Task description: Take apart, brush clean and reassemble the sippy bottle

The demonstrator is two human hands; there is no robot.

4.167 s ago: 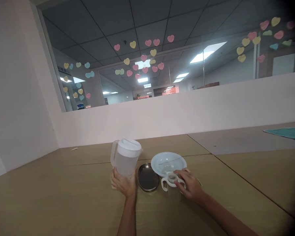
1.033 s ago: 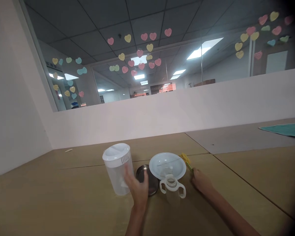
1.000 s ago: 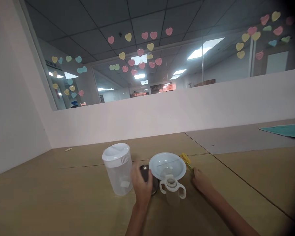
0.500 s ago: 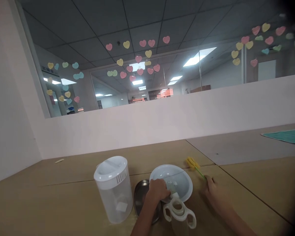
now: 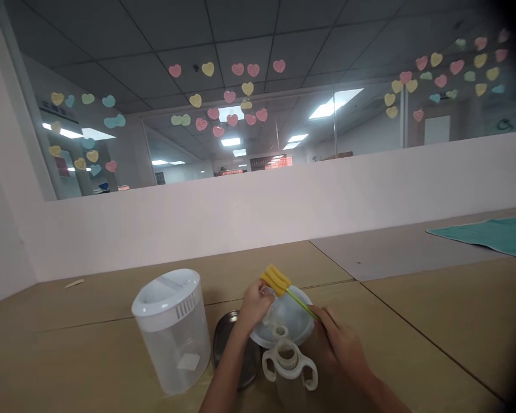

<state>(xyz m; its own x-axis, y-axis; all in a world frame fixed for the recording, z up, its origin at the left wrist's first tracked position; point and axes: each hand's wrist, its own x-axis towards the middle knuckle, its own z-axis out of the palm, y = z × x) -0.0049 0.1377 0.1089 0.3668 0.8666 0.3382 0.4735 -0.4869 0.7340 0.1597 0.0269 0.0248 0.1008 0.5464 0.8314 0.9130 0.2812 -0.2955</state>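
Observation:
In my right hand [image 5: 339, 338] is the green handle of a brush with a yellow sponge head [image 5: 276, 280]. My left hand [image 5: 255, 307] is above the left side of a white bowl [image 5: 292, 312], fingers pinched on a small clear piece whose kind I cannot make out. The sponge head is right by those fingertips; whether they touch is unclear. In front of the bowl stands an uncapped baby bottle [image 5: 289, 370] with two white side handles. A small pale ring-like piece [image 5: 279, 331] shows at the bowl's near edge, behind the bottle's mouth.
Left of the bowl lies an oval metal tray [image 5: 224, 341], partly behind my left forearm. A clear pitcher with a white lid [image 5: 172, 338] stands farther left. A teal cloth [image 5: 490, 235] lies at the far right. A white wall with a window [image 5: 241, 212] closes off the table's back.
My left hand has risen from the bowl with the small clear piece. My right hand has brought the sponge brush leftward, over the bowl. The camera has turned slightly right.

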